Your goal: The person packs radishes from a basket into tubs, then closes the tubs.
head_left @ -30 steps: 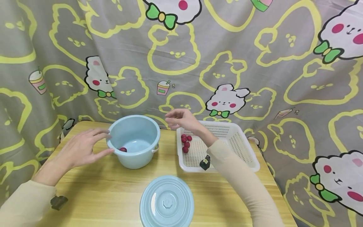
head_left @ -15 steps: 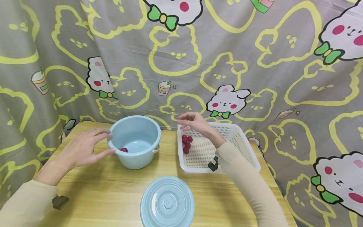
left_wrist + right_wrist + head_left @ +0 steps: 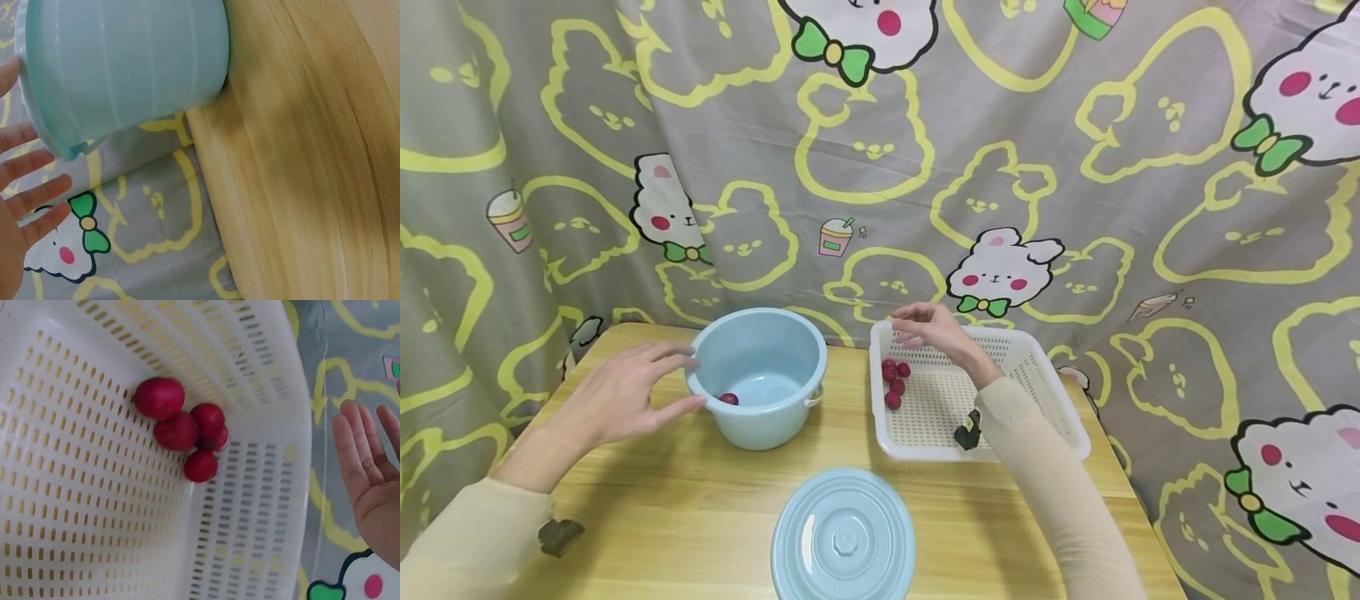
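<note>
My left hand [image 3: 625, 396] is at the left rim of a light blue bucket [image 3: 763, 432], its fingers loosely extended; in the left wrist view the thumb seems to touch the rim. One round dark red fruit [image 3: 728, 399] lies inside the bucket. Above the back left part of a white perforated basket [image 3: 917, 453] hovers my right hand [image 3: 936, 329], fingers relaxed and holding nothing. Several small round red fruits [image 3: 177, 430], their kind unclear, cluster at the basket's left side, below and apart from that hand.
A round light blue lid [image 3: 844, 542] lies near the front of the wooden table [image 3: 692, 517]. Behind the table hangs a grey curtain [image 3: 880, 225] with cartoon prints. The bucket's white handle [image 3: 813, 397] hangs at its right side.
My right hand has moved right, from the space between bucket and basket to above the basket's back left part. The left hand stays at the bucket's rim.
</note>
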A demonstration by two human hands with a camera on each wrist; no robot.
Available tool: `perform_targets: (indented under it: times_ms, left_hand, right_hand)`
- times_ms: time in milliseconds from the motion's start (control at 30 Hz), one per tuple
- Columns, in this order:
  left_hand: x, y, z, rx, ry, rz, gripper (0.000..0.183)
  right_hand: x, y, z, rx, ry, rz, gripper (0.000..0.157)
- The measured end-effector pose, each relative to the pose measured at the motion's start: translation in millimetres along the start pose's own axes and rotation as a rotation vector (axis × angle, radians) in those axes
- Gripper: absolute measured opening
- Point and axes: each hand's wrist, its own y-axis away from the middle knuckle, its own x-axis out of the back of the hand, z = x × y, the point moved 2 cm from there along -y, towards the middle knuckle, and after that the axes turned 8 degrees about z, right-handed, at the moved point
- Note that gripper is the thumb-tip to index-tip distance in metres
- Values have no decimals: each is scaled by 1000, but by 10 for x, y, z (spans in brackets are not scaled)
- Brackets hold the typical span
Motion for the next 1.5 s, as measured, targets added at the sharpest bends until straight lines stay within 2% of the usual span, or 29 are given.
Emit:
perform_targets:
  times_ms: [267, 467, 767, 933, 1100, 1500]
  left_hand:
    - [-10, 1, 7, 8, 8, 9, 48]
    - [-24, 7, -1, -12, 5, 21, 47]
    - [-9, -2, 5, 10, 6, 10, 47]
    - [-11, -2, 5, 13, 7, 6, 47]
    - [-25, 1, -3, -7, 5, 19, 47]
    - [-42, 22, -16, -8, 9, 25, 47]
  right_hand:
    - [109, -56, 225, -94, -6, 22, 41]
    - [171, -76, 377, -125, 35, 42, 43]
    - [180, -93, 573, -192, 2, 60, 44]
    - [162, -95, 676, -234, -5, 38, 44]
    - [156, -77, 733, -255, 12, 28, 45]
    - [113, -70, 768, -267, 137, -8, 39]
